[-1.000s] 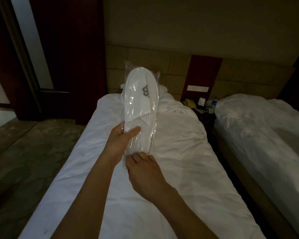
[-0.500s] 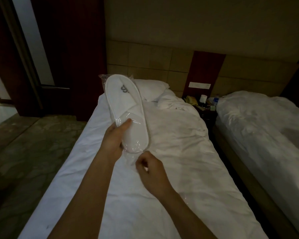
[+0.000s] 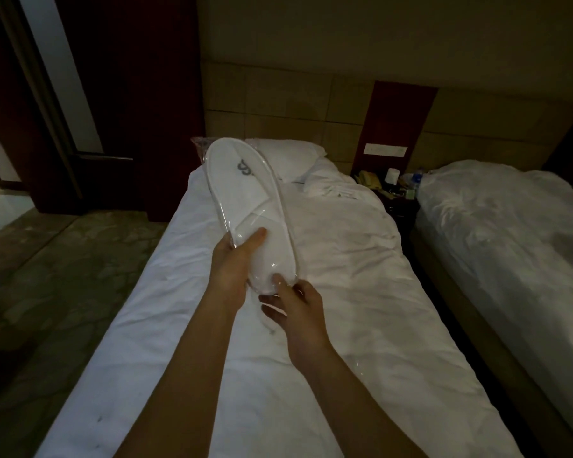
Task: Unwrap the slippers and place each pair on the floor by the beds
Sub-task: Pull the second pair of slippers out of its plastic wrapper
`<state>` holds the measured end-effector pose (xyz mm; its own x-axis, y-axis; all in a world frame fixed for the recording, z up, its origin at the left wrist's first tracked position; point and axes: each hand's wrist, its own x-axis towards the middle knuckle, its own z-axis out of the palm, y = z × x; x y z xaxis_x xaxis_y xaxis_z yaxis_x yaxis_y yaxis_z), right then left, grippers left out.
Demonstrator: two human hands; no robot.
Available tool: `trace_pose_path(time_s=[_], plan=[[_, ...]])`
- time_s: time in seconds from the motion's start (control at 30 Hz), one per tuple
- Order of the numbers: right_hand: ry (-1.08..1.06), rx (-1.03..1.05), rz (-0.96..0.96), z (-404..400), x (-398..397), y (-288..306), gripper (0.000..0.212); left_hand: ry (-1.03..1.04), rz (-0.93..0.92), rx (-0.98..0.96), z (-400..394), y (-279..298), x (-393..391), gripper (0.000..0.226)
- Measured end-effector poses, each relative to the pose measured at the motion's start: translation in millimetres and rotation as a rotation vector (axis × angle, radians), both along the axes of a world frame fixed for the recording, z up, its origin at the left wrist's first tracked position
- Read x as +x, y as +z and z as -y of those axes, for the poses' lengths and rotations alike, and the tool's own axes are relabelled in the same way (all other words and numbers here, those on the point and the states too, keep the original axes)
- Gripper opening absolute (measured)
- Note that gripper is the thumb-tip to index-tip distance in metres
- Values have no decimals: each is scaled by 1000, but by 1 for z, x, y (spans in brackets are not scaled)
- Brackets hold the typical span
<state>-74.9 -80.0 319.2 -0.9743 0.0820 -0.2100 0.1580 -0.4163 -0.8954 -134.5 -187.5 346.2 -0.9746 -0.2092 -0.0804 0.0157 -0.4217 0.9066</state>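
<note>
White slippers in a clear plastic wrapper [image 3: 245, 193] are held up over the near bed [image 3: 344, 292], toe end pointing away and tilted left, a grey logo near the toe. My left hand [image 3: 235, 262] grips the packet from its left side, thumb lying across the top of the heel half. My right hand [image 3: 293, 305] is at the heel end, thumb and fingers pinching the wrapper's open edge there. Loose plastic hangs below between the two hands.
A second bed [image 3: 510, 242] stands to the right across a narrow dark gap. A nightstand [image 3: 394, 193] with a phone, a cup and a bottle sits between the headboards. A pillow [image 3: 288, 157] lies at the near bed's head. Patterned floor [image 3: 63, 276] stretches left toward dark wooden doors.
The packet swung from upright to tilted left and dropped lower. My right hand came off the heel end, drew back, then returned to pinch the wrapper edge.
</note>
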Motion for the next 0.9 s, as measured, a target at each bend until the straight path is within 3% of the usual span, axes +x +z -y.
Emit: trace_pose_path(time_s=[0.27,0.47,0.67,0.9], plan=[[-66,-113,56,-3,0,-15,24,22,98,15,-9,-32,19,57],[-44,-89,165,-3,10,-36,28,-16,231,-73,-9,-60,27,36],[-34,-54,217,3,18,-55,35,-8,267,-58,1,-80,18,34],[59,-117,353,-3,46,-92,28,-38,351,16,18,-116,11,32]])
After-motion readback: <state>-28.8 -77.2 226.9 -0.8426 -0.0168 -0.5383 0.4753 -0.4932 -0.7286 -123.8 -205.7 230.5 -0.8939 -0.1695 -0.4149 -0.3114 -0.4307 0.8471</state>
